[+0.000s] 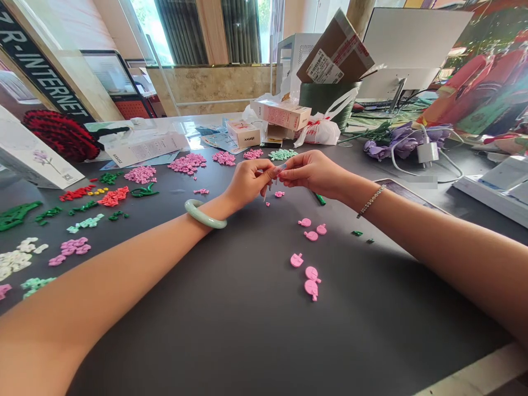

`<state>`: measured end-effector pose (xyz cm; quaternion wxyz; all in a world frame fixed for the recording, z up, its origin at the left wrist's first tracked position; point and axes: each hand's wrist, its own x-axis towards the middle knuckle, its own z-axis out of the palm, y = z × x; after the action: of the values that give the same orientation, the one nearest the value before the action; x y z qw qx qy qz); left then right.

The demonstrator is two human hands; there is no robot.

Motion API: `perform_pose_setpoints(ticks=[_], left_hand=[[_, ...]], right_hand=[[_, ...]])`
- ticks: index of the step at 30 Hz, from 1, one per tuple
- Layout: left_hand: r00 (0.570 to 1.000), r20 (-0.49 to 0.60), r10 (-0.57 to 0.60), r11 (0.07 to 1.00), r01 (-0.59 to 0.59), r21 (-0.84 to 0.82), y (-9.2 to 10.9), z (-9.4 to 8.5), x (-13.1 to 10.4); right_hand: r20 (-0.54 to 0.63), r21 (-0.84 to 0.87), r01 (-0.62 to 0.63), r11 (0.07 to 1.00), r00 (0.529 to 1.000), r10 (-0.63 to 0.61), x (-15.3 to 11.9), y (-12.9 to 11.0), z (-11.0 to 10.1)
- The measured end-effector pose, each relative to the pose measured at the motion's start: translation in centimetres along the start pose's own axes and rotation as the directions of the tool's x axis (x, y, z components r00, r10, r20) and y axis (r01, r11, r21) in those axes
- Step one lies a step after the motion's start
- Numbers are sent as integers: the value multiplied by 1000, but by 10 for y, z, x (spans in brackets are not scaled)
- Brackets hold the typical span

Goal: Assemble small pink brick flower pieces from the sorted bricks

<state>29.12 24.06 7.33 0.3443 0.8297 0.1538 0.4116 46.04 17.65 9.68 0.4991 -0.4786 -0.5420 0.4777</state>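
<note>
White pieces and red pieces, plastic-looking, lie in colour-sorted heaps, probably for easy picking. The left hand pinches a tiny pinkish piece, mostly hidden from view; the right hand grips it too, likely to steady it. Flat, round, tabbed pink discs lie on the smooth bench.

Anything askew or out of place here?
A cardboard box sticks up tilted from the dark green bin, mostly outside it. Two small green pieces lie at right, perhaps strays, apart from the green piles at left.
</note>
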Motion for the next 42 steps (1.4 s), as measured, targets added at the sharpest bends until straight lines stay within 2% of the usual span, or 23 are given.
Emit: perform_pose_setpoints(ticks=[7, 13, 27, 35, 42], left_hand=[[1000, 3, 0, 1000, 0, 20, -3, 1, 0], [1000, -17, -8, 1000, 7, -27, 0, -1, 1], [998, -57, -35, 998, 31, -60, 1, -1, 2], [999, -35, -17, 999, 15, -50, 2, 1, 2], [997, -77, 4, 1000, -4, 3, 3, 3, -1]], right_hand=[[6, -21, 24, 999, 1000, -23, 2, 2, -1], [18, -24, 71, 997, 997, -71, 1, 3, 0], [46, 16, 81, 997, 996, -81, 1, 3, -1], [26, 0, 112, 994, 993, -112, 1, 7, -1], [-19, -35, 135, 990, 991, -136, 0, 7, 3]])
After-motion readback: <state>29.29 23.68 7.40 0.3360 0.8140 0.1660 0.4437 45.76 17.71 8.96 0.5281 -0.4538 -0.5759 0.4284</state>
